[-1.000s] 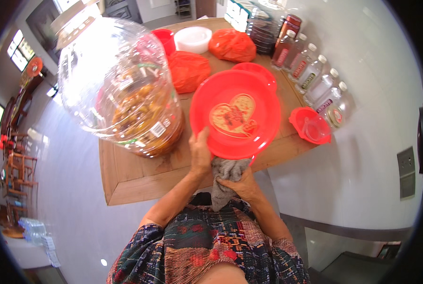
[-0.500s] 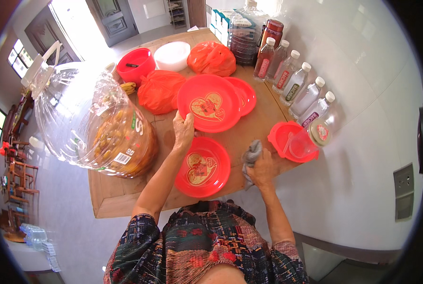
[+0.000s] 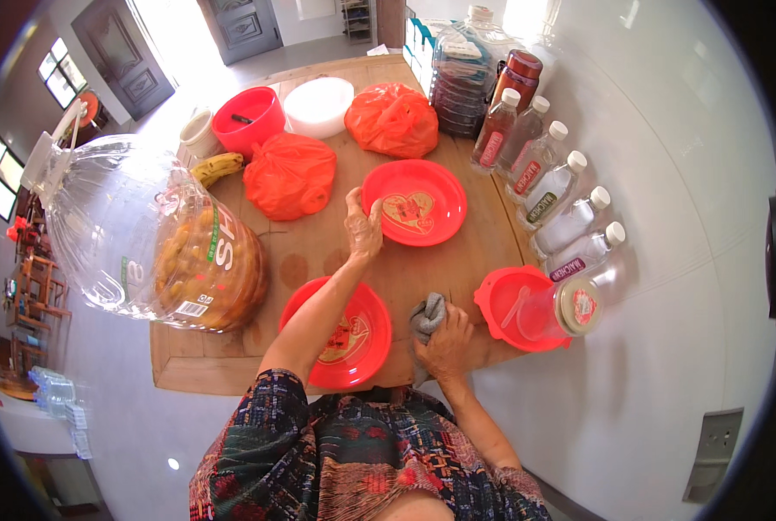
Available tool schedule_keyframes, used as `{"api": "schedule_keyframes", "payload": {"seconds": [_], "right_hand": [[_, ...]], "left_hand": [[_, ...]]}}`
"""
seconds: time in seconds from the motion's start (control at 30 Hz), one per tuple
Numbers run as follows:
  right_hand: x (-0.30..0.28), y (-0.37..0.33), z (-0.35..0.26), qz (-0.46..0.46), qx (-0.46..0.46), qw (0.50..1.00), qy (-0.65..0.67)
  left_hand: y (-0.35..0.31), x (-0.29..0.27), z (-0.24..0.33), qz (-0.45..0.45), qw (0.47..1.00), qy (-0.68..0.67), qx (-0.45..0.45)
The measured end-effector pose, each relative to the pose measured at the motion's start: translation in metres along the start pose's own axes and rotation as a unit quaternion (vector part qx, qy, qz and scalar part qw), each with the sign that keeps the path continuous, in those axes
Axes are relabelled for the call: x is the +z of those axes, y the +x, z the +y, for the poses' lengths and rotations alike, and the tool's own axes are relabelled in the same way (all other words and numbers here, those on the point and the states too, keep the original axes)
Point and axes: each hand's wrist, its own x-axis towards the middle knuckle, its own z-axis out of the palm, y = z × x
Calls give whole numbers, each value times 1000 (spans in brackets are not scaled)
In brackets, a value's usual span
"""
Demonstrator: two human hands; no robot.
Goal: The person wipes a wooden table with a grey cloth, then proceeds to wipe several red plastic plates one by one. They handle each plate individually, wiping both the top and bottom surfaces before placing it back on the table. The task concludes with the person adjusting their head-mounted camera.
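At the far middle of the table, a red plate (image 3: 444,201) with a gold heart print sits at the spot of the other red plate, which it now hides. My left hand (image 3: 364,230) is at its left rim, the thumb against the edge and the fingers apart, outside it. Nearer to me lies a second red plate (image 3: 372,326) of the same print, partly covered by my left forearm. A bunched grey cloth (image 3: 427,318) is gripped in my right hand (image 3: 447,346), low over the table between this plate and a red basin (image 3: 507,300).
A large clear plastic jug (image 3: 205,269) of orange-brown contents stands at the left. Behind are bananas (image 3: 218,168), two red plastic bags (image 3: 290,176) (image 3: 392,122), a red bowl (image 3: 270,113) and white bowls (image 3: 318,106). Several bottles (image 3: 544,193) line the right edge; a lidded jar (image 3: 548,314) leans in the basin.
The held red plate has moved right and down onto the other one, and my left hand has loosened from it. My right hand has shifted left and nearer with the cloth. The view has shifted.
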Motion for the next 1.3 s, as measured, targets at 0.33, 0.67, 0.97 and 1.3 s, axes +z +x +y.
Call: {"api": "schedule_keyframes", "payload": {"seconds": [0.33, 0.67, 0.97, 1.3], "right_hand": [[-3, 4, 3, -21, -5, 1000, 23], [0, 2, 3, -50, 35, 997, 41], [10, -3, 12, 34, 19, 993, 116], [24, 21, -58, -36, -70, 997, -12]], "left_hand": [[3, 1, 38, -44, 957, 286, 21], [-30, -112, 44, -25, 940, 332, 73], [-144, -235, 32, -66, 949, 288, -112], [-141, -213, -11, -25, 959, -209, -190]]}}
